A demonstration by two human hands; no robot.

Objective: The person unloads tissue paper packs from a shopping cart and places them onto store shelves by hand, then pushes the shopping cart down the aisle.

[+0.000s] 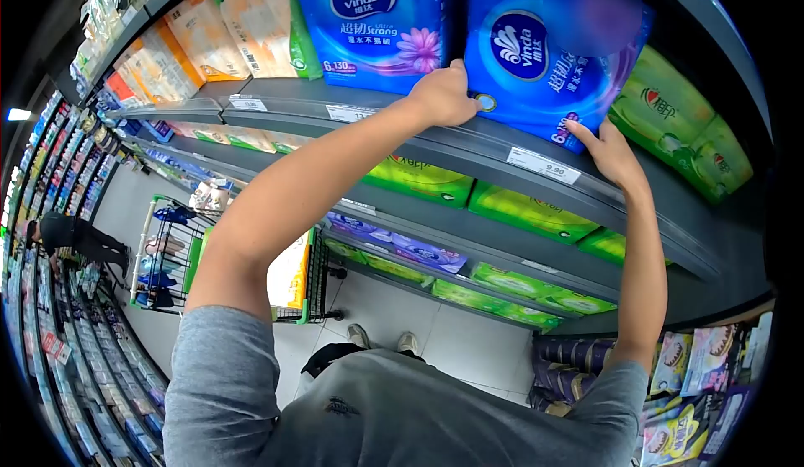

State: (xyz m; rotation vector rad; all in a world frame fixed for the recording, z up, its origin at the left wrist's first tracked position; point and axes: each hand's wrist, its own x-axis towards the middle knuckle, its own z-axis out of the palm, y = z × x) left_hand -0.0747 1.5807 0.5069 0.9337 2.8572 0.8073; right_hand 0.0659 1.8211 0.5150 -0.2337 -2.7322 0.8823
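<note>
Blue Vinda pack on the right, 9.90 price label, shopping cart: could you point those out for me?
Blue Vinda pack (536,82): head view, front face.
9.90 price label (543,165): head view, middle.
Shopping cart (319,276): head view, black wire side.

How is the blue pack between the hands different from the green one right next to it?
The blue pack has an oval badge; the green pack has a red heart. The left hand and right hand touch the blue pack; neither holds the green pack. Both have printed fronts.
</note>
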